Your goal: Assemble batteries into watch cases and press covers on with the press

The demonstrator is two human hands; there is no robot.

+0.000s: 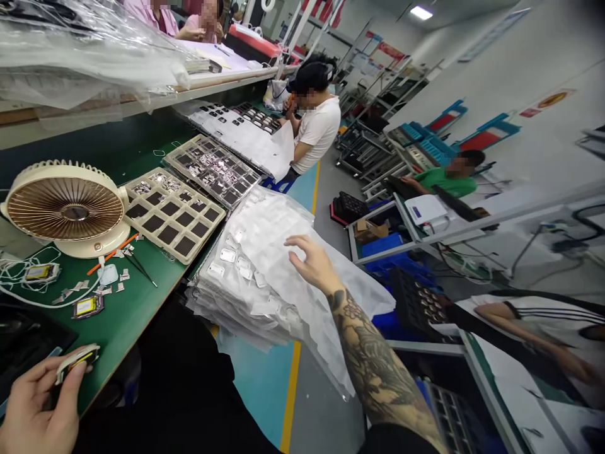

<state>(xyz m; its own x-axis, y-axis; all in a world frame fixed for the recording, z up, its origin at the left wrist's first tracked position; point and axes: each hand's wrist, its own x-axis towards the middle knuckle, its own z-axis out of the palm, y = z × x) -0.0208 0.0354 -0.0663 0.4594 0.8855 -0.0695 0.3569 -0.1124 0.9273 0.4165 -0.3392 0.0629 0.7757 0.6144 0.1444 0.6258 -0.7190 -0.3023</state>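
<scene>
At the lower left, my left hand pinches a small white-edged device part with a yellow piece inside, by the table edge. My right hand, fingers apart and bent, is over a stack of trays covered with thin white sheets. Nothing shows between its fingers. White oval-cornered pieces lie in the top tray, left of that hand. On the green table are a yellow battery-like part, tweezers and small metal bits.
A cream fan stands at the left. Beside it are two compartment trays, one beige and one clear, holding small parts. A person in a white shirt sits farther along the table. Shelving and other people are at the right.
</scene>
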